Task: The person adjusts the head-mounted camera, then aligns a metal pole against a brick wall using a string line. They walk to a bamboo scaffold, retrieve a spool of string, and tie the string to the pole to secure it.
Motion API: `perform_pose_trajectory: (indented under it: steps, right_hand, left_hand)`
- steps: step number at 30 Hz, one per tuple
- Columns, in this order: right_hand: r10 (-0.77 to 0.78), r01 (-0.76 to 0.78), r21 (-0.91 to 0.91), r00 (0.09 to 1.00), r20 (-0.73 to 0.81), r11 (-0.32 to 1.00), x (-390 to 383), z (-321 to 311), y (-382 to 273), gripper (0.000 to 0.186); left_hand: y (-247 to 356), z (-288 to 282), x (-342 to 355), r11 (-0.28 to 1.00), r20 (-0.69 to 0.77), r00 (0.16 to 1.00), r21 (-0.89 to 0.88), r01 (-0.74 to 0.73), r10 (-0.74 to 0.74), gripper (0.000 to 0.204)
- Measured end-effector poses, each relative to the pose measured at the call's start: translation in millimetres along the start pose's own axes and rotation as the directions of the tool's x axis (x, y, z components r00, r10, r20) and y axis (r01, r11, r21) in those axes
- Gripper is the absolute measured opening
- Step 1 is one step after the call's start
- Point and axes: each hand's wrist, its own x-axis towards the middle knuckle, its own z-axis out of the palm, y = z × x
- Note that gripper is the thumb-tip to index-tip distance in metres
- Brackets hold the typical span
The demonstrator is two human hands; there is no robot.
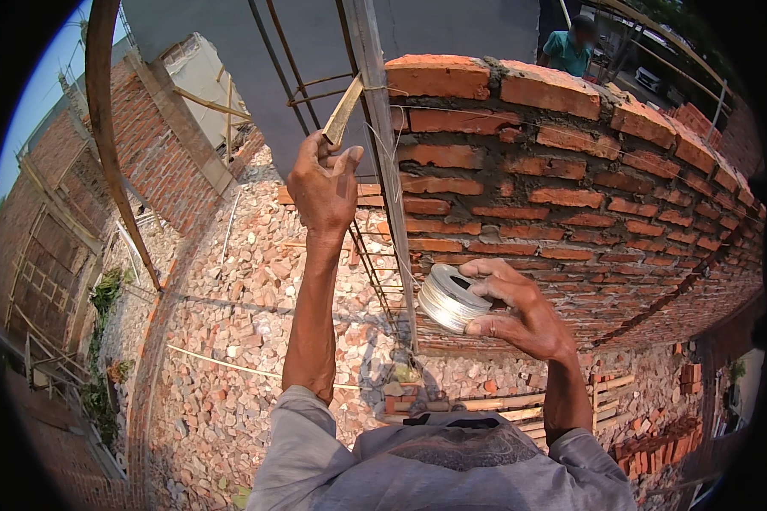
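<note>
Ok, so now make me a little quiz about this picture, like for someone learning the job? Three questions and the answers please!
1. What round thing is held in the right grip?
2. True or false: the brick wall is to the right of the upright post.
3. Which grip is higher in the picture: A) the left one, B) the right one?

Key:
1. A spool wound with pale line.
2. True.
3. A.
</note>
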Motion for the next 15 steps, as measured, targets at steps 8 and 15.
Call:
perform_pose_trajectory:
  steps: [8, 15]
  right_hand:
    - [0.004, -0.022, -0.2, 0.996, -0.091, 0.98, 5, 43, 3, 0.049]
    - [0.031, -0.005, -0.139, 0.981, 0.191, 0.99, 18, 73, -4, 0.046]
  left_hand:
    - [57, -62, -160, 0.72, 0.517, 0.795, -0.414, 0.557, -0.318, 0.082]
    - [45, -82, -191, 0.355, 0.567, 0.595, -0.484, 0.8, -0.57, 0.076]
